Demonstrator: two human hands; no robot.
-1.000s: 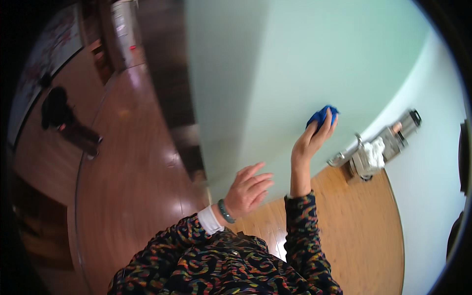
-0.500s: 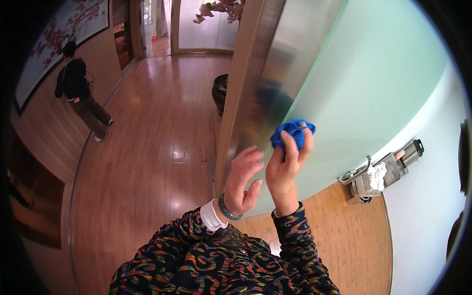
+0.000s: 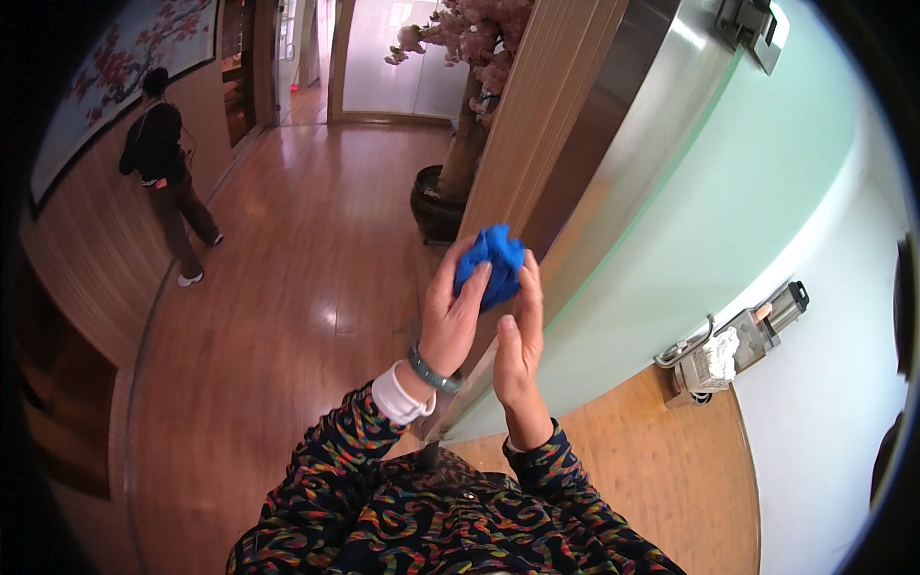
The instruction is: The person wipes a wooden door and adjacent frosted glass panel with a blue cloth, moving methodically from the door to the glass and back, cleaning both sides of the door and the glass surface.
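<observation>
A crumpled blue cloth (image 3: 491, 268) is bunched up in front of me, between my two hands. My left hand (image 3: 450, 311), with a dark green bangle (image 3: 433, 372) at its wrist, grips it with the thumb across its near side. On the cloth's other side is my right hand (image 3: 519, 350), fingers stretched upward and thumb apart. Its fingertips reach the cloth's right edge; whether they press on it I cannot tell. Just beyond the hands stands a frosted green glass door (image 3: 671, 259) with a metal edge strip (image 3: 661, 125), beside a wooden door frame (image 3: 546, 115).
A metal clamp (image 3: 757, 29) sits high on the glass. Behind the frame, a dark pot (image 3: 436, 213) holds a pink blossom tree (image 3: 479, 48). A person (image 3: 163, 172) stands at the left wall by a picture (image 3: 115, 67). A container with white cloth (image 3: 717, 356) is at right.
The blue cloth has come off the glass door toward the left, passing from my right hand into my left. My view has shifted, showing more of the tree and the door's clamp.
</observation>
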